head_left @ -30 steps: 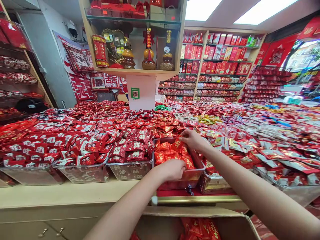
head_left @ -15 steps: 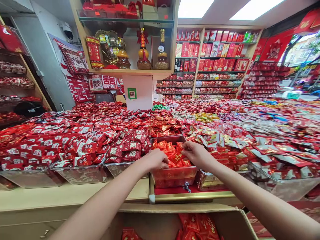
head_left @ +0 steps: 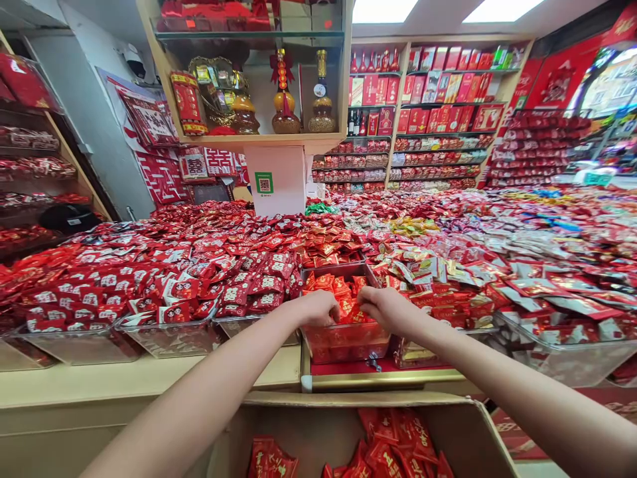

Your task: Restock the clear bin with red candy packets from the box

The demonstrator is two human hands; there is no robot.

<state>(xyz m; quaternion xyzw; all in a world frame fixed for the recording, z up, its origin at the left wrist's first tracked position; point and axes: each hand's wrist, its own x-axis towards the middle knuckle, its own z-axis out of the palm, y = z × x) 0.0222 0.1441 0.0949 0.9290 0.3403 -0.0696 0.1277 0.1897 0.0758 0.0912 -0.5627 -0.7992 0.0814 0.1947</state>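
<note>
A clear plastic bin (head_left: 343, 342) in front of me holds shiny red candy packets (head_left: 343, 287) with gold print. My left hand (head_left: 321, 309) reaches over the bin's left front rim. Its fingers curl down among the packets, and whatever they grip is hidden. Across from it, my right hand (head_left: 385, 309) is at the bin's right side, fingers bent and pressed together against a red packet (head_left: 356, 313). Below, nearer to me, an open cardboard box (head_left: 308, 435) contains more red packets (head_left: 393, 458) of the same look.
Bins heaped with wrapped sweets flank both sides, including a clear bin (head_left: 172, 342) at left and another (head_left: 572, 358) at right. A gold-edged counter strip (head_left: 383, 380) runs before the bin. A display cabinet (head_left: 249, 139) overhangs the counter behind.
My right hand has lowered slightly into the packets and moved closer to my left. The packet it held up now lies lower. The view has shifted slightly, showing more of the cardboard box.
</note>
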